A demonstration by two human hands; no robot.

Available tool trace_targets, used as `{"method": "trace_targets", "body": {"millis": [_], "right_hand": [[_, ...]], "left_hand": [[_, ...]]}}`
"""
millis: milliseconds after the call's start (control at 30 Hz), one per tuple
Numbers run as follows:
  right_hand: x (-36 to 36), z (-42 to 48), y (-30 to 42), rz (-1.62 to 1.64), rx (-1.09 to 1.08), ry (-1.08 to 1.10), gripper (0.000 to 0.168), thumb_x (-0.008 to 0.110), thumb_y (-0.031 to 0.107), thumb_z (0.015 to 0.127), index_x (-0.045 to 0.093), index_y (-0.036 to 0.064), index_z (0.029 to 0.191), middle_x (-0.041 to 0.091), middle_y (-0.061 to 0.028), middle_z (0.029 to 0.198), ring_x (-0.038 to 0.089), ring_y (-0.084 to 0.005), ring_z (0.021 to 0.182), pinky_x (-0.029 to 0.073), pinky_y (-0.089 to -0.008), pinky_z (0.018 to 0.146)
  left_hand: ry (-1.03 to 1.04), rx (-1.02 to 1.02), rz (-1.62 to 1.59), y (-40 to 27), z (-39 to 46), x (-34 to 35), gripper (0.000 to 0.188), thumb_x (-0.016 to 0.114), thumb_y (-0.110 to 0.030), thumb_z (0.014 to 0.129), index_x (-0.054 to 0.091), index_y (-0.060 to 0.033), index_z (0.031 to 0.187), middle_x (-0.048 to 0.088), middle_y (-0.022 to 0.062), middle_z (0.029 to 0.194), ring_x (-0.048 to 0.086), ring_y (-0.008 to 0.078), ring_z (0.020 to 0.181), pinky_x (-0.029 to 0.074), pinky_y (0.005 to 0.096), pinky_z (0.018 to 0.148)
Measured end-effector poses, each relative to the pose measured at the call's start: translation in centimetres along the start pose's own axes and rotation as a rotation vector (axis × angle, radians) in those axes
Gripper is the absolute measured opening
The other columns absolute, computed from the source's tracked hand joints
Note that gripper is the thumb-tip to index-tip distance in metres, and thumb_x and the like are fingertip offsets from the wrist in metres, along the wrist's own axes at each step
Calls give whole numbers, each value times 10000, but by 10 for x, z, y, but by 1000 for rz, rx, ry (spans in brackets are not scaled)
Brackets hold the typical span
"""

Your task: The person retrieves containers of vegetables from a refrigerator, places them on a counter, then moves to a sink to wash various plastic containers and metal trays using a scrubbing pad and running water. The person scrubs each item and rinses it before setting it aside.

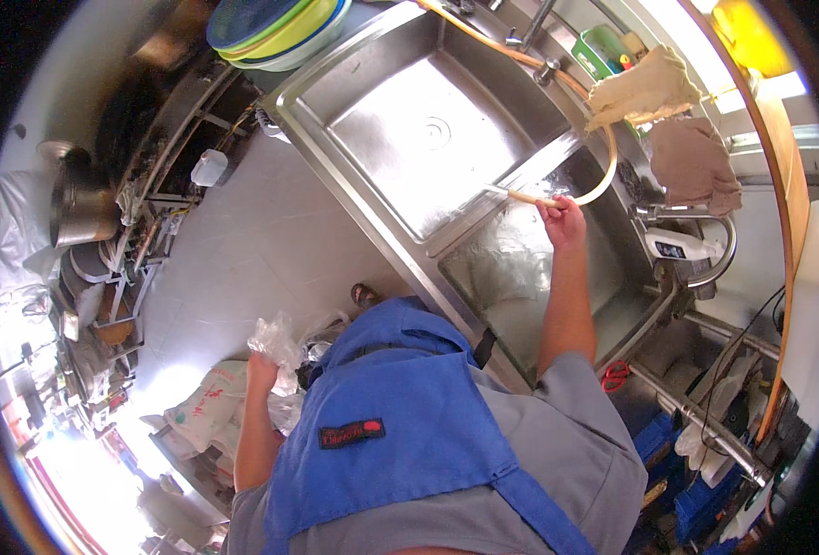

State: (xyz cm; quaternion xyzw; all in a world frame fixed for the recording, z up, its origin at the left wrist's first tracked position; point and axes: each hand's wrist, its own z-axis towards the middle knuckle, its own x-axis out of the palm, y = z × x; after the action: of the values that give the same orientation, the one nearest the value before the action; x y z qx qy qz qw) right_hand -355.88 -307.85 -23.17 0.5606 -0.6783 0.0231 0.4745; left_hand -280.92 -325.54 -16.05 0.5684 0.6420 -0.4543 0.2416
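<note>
My right hand grips a yellowish rubber hose near its end, above the divider between two steel sink basins. The hose end points at the left basin, and a short pale streak there looks like water. In that basin a round drain fitting shows under bright glare. Water appears to stand in the right basin, below my right forearm. Down at my left side, my left hand is closed on a crumpled clear plastic bag. What the bag holds, if anything, I cannot tell.
Nested plastic basins stand beyond the sink's far left corner. Two cloths hang at the right, above a curved faucet and a white bottle. Red-handled scissors hang by the sink's near corner. Cooking equipment lines the left.
</note>
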Motion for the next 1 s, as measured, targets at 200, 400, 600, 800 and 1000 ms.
{"method": "trace_targets", "body": {"millis": [200, 400, 600, 800, 1000], "right_hand": [[89, 18, -73, 64, -71, 80, 79, 533, -38, 844, 476, -15, 893, 482, -84, 736, 513, -185, 608, 531, -480, 865], [170, 51, -202, 178, 121, -123, 300, 355, 308, 1023, 311, 23, 1105, 452, -168, 1002, 623, -372, 850, 505, -458, 799], [162, 129, -268, -92, 299, -363, 473, 375, 371, 1002, 288, 34, 1321, 396, -245, 1326, 529, -494, 1079, 452, -577, 886], [144, 113, -257, -703, 575, -240, 441, 480, 350, 939, 399, 111, 1301, 445, -159, 1132, 496, -368, 977, 481, -640, 786], [115, 98, -266, -1354, 356, 109, 393, 609, 323, 872, 557, 76, 1173, 569, -166, 945, 577, -304, 931, 539, -492, 720]], "left_hand": [[14, -36, 45, 66, -13, 40, 301, 675, -115, 683, 602, 60, 917, 620, 262, 935, 589, 441, 947, 481, 485, 818], [-26, -144, -123, 8, -35, 21, 312, 694, -125, 681, 625, 38, 938, 641, 251, 934, 600, 439, 928, 485, 482, 813], [-1, -213, 50, 22, -60, 1, 314, 643, -109, 696, 608, 87, 939, 637, 299, 944, 612, 448, 956, 486, 473, 831], [-199, -306, -16, 43, -117, 9, 336, 697, -122, 683, 615, 80, 938, 646, 285, 942, 624, 435, 947, 493, 458, 824], [-198, -194, 0, 41, -96, -11, 353, 725, -107, 687, 616, 71, 972, 655, 270, 934, 635, 414, 925, 504, 444, 805]]}}
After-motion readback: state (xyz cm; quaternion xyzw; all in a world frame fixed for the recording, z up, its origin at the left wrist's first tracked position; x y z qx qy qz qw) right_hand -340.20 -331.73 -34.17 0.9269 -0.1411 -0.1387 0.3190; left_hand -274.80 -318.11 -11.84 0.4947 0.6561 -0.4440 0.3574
